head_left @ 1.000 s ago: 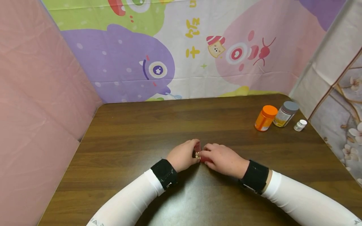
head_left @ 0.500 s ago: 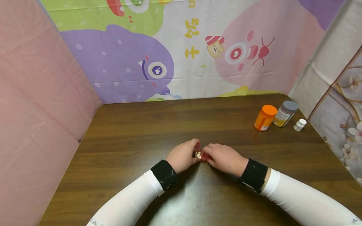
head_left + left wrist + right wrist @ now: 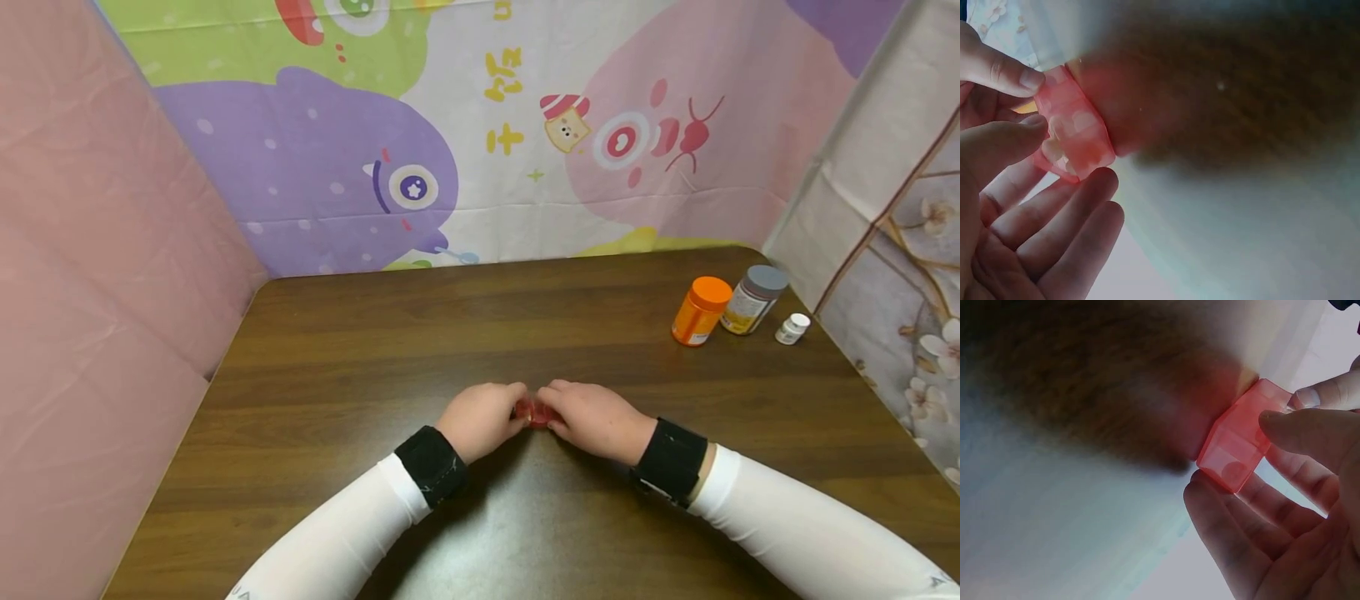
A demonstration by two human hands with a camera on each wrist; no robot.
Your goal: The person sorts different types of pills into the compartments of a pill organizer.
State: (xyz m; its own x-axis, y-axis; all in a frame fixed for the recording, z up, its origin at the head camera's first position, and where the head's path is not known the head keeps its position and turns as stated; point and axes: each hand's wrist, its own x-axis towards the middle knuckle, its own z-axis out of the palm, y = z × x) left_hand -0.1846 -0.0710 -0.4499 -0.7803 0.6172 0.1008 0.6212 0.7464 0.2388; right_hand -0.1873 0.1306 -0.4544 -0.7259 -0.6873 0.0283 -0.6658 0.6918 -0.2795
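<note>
A small see-through red pill box (image 3: 537, 412) stands on the wooden table between my two hands. My left hand (image 3: 482, 419) grips its left end between thumb and fingers. From the other side, my right hand (image 3: 596, 419) pinches the right end. In the left wrist view, pale pills (image 3: 1054, 148) show through the red plastic of the left part. The right wrist view shows the angled side of the box with its compartments, and a right thumb (image 3: 1300, 428) lying against it. Much of the box is covered by fingers in the head view.
At the back right of the table (image 3: 360, 350) stand an orange bottle (image 3: 701, 311), a grey-lidded jar (image 3: 753, 300) and a small white bottle (image 3: 792, 328). A printed cloth (image 3: 510, 192) hangs along the far edge; a pink cloth (image 3: 112, 292) borders the left.
The raised lid at the left end of the box has come down over the pale pills, and the left fingers have lowered with it. The right fingers drew back slightly, still holding the box.
</note>
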